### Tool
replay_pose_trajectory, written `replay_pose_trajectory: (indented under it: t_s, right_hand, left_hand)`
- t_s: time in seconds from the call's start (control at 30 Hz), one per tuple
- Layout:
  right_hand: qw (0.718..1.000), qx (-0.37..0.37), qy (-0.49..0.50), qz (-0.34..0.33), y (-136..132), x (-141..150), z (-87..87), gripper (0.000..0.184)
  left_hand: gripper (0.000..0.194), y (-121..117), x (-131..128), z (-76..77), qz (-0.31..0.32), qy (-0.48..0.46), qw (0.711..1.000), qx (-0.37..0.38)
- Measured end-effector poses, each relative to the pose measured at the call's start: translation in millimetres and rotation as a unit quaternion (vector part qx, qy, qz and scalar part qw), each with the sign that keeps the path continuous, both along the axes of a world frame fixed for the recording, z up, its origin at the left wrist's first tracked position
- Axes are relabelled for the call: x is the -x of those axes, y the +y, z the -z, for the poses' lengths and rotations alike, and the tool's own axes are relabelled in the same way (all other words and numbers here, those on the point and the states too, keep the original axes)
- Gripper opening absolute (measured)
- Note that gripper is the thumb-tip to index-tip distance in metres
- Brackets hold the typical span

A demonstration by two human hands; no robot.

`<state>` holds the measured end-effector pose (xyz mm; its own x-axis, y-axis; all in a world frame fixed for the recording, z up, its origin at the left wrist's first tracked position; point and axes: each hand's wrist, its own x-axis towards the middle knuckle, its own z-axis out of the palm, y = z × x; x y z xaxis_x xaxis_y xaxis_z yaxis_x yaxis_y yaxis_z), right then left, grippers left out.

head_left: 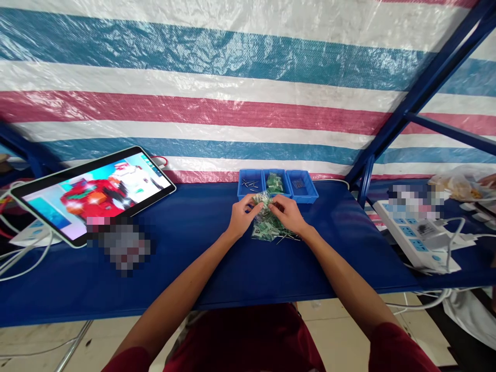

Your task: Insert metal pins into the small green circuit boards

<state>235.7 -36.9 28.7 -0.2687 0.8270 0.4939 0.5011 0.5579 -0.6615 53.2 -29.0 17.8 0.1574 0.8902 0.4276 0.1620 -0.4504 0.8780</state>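
Observation:
My left hand (242,213) and my right hand (289,213) meet over a clear plastic bag (267,223) of small green parts lying on the blue table (201,248). Both hands have their fingers pinched on the bag's top edge. A few thin metal pins (287,238) lie on the table at the bag's right side. Just behind the hands stand three small blue bins: the left bin (250,185) holds a few pins, the middle bin (276,183) holds green parts, the right bin (302,186) holds a few dark pieces.
A tablet (96,191) playing a video leans at the left, with white cables (23,253) beside it. A white power strip (418,232) with plugs lies at the right. A striped tarp hangs behind the table, and a blue frame post (406,108) rises at the right.

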Motion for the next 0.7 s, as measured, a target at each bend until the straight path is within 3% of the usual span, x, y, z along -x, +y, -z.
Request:
replay_pose_trajectory:
  t_s: [0.13, 0.33, 0.5, 0.7]
  right_hand:
    - [1.0, 0.009, -0.01, -0.01, -0.6, 0.4, -1.2, 0.022]
    - [0.999, -0.016, 0.007, 0.029, -0.2, 0.6, -0.3, 0.023]
    - [0.999, 0.007, 0.049, 0.014, 0.9, 0.8, 1.5, 0.026]
    - [1.0, -0.002, 0.02, -0.02, -0.9, 3.4, -0.2, 0.033]
  left_hand:
    - [0.03, 1.0, 0.9, -2.9, 0.002, -0.008, 1.0, 0.002]
    - [0.029, 3.4, 1.0, -1.6, 0.069, -0.012, 0.995, 0.066]
    - [0.031, 1.6, 0.0, -2.4, 0.032, -0.039, 0.998, 0.045]
    - [0.031, 4.4, 3.4, 4.2, -0.002, -0.049, 0.999, 0.02]
